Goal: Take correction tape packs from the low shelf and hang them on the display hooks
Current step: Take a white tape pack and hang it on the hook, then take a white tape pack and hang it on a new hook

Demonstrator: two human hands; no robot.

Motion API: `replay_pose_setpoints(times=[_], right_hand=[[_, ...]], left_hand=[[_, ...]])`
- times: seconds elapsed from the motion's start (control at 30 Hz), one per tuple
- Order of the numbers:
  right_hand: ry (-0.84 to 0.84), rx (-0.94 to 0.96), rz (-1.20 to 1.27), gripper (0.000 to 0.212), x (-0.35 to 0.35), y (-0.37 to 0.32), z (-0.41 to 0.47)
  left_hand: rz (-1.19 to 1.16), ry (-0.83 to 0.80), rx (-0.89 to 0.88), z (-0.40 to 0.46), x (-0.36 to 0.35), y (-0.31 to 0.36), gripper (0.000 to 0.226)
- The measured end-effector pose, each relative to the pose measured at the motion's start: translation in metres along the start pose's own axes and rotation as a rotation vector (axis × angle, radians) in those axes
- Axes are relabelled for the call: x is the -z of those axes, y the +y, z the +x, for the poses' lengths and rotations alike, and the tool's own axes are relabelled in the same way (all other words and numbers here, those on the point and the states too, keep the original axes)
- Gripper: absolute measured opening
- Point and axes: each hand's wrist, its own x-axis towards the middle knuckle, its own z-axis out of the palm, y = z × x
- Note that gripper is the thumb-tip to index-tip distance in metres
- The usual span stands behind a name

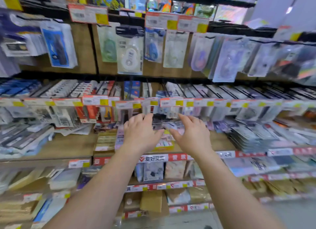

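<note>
Both hands hold one tape pack between them, the left hand and right hand pinching its ends up by the middle hooks, so next its hole must slide onto a hook

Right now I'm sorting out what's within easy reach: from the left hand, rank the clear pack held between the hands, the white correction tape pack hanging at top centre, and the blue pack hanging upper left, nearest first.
1. Clear pack: just right of the left hand, at its fingertips.
2. White correction tape pack: straight above, upper hook row.
3. Blue pack: far upper left.
</note>
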Motion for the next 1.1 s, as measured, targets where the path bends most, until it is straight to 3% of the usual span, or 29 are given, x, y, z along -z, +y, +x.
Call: replay_pose_setpoints(times=[0.3, 0.57, 0.8, 1.1], right_hand=[[0.119, -0.213, -0.018, 0.059, 0.052, 0.122, -0.045], [0.132, -0.362, -0.052, 0.062, 0.102, 0.277, -0.059], [0.078, -0.369, -0.061, 0.061, 0.127, 0.388, -0.044], [-0.014, -0.367, 0.048, 0.059, 0.091, 0.452, 0.019]], left_hand=[[-0.076, -0.061, -0.202, -0.007, -0.057, 0.117, 0.071], [-0.158, -0.144, -0.328, 0.002, -0.136, 0.271, 0.066], [-0.206, -0.190, -0.239, 0.021, -0.193, 0.354, 0.067], [-0.222, -0.285, -0.079, 0.080, -0.252, 0.370, 0.068]])
